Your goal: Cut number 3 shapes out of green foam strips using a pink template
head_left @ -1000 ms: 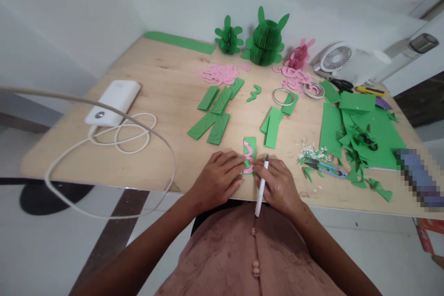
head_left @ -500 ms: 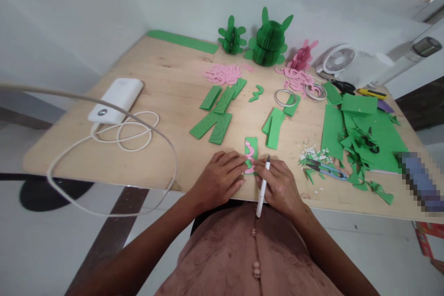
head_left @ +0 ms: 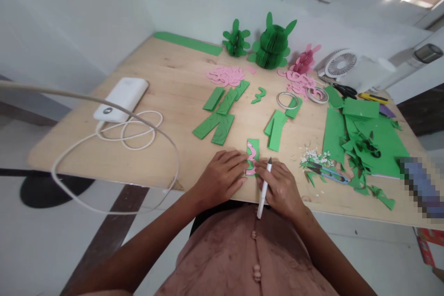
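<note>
At six o'clock on the table, pink cutout on green card, unclenched left hand touching its eight o'clock, right hand clamped on white pen at four

Table slightly farther right in view than 1 second ago

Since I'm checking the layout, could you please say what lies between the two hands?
The head view shows a green strip under a pink wavy cutout between the left hand and right hand.
</note>
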Motion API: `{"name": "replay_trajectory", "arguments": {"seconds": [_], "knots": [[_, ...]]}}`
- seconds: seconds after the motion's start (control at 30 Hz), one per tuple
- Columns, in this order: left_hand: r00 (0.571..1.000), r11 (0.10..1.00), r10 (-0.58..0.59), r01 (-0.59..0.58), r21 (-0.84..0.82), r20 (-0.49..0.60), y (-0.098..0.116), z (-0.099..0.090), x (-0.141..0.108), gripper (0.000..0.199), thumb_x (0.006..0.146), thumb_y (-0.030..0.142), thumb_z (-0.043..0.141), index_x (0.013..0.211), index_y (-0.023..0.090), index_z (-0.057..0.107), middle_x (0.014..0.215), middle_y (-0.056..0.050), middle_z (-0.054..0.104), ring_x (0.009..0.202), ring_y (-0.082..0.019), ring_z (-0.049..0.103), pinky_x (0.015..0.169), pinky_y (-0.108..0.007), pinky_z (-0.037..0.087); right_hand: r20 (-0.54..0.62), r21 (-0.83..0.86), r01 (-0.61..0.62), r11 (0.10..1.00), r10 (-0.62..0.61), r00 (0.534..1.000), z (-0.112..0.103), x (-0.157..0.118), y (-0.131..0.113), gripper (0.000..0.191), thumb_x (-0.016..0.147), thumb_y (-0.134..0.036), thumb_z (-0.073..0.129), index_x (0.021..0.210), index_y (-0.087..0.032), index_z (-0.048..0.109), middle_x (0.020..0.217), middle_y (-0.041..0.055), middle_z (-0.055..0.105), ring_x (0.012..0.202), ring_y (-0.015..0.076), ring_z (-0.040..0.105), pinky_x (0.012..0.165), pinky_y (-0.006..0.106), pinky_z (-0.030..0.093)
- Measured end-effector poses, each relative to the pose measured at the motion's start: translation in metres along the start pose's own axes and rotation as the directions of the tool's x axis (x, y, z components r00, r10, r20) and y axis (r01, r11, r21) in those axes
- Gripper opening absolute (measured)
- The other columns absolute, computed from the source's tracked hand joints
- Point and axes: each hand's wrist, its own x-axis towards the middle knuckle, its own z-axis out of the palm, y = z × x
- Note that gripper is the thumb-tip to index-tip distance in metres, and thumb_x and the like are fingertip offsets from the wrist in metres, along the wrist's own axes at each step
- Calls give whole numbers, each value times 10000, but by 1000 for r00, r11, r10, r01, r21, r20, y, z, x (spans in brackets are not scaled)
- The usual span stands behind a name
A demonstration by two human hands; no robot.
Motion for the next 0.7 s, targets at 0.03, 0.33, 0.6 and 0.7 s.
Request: {"name": "replay_trajectory", "arguments": {"seconds": [0.03,0.33,0.6,0.7], "knots": [[1000,1000,-6,6,11,-10,-1,-1,2,286,966,269,449,1171,176,626,1306,-80,621,1228,-252,515,1037,-442,394,0,0,0,1000,0,1000,0,0,0,313,891,-83,495,1162,-185,616,1169,119,711,1120,249,634,908,426,491],[1000,989,1,-5,149,31,-6,3,19,249,917,314,559,1094,148,611,1320,-104,605,1203,-286,517,963,-446,418,-4,7,5,1000,-5,1000,1,0,0,316,888,-90,495,1164,-191,610,1167,123,710,1115,253,639,890,432,502],[1000,988,4,-7,155,19,-7,6,16,243,939,327,524,1090,152,602,1307,-100,612,1203,-280,516,957,-438,398,13,4,-7,1000,7,1000,-1,1,-1,280,898,-87,504,1142,-174,611,1189,116,703,1135,251,633,934,442,490],[1000,988,10,-12,156,19,-7,6,16,246,941,327,526,1096,149,598,1308,-95,613,1198,-278,518,957,-436,396,13,10,-9,1000,9,1000,0,1,-1,285,898,-82,506,1146,-177,609,1196,112,701,1140,252,632,946,443,491]]}}
